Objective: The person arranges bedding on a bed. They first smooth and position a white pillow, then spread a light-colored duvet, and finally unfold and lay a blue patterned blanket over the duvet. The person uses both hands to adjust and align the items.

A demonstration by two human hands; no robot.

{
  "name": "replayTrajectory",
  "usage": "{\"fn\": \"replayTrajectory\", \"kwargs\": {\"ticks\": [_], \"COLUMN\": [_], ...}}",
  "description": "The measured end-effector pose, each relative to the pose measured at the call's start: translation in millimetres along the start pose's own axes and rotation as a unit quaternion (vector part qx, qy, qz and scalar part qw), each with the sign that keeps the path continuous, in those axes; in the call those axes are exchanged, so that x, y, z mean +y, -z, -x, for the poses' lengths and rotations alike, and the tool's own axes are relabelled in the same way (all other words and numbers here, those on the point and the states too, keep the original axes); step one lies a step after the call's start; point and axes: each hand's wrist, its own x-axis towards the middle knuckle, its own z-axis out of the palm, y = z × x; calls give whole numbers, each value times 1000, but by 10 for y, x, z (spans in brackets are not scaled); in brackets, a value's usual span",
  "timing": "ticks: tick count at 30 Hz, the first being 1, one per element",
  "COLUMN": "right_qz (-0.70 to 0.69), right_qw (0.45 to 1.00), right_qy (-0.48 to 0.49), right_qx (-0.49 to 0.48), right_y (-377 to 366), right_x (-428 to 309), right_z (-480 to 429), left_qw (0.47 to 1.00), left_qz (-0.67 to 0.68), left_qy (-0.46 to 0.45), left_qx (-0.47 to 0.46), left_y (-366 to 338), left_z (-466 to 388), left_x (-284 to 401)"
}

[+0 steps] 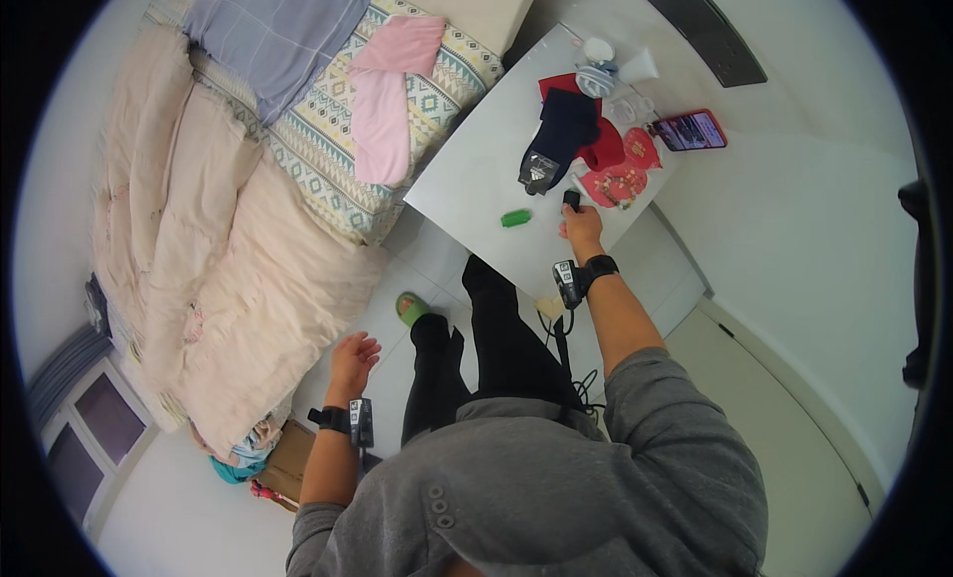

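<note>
My right hand (pixel 582 227) reaches over the white table (pixel 461 179), its fingers closed on a small black object (pixel 571 199) whose kind I cannot tell. Left of it on the table lies a green plastic item (pixel 516 218). Just beyond the hand are dark navy socks (pixel 562 130) with a label, on top of red fabric (pixel 607 145). Red decorated pouches or packets (pixel 616 185) lie to the right of them. My left hand (pixel 356 360) hangs beside the bed with its fingers loosely bent and apart, holding nothing. Both wrists carry strapped devices.
At the table's back stand a white cup (pixel 639 66), a striped cloth item (pixel 595 80) and a phone in a red case (pixel 691 130). A bed with a pale quilt (pixel 246 264) and pink cloth (pixel 381 123) is at left. A cardboard box (pixel 287 458) and cables (pixel 588 389) are lower down.
</note>
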Motion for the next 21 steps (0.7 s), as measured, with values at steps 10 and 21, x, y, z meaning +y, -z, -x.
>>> {"fn": "replayTrajectory", "kwargs": {"ticks": [10, 21], "right_qz": [216, 101], "right_qw": [966, 929], "right_qy": [139, 108], "right_qx": [32, -340], "right_y": [164, -2258], "right_x": [381, 369], "right_z": [161, 1567], "left_qw": [985, 991], "left_qz": [-163, -47], "left_qy": [-25, -35], "left_qx": [54, 123], "left_y": [792, 2392], "left_z": [-140, 489], "left_x": [-891, -2254]}}
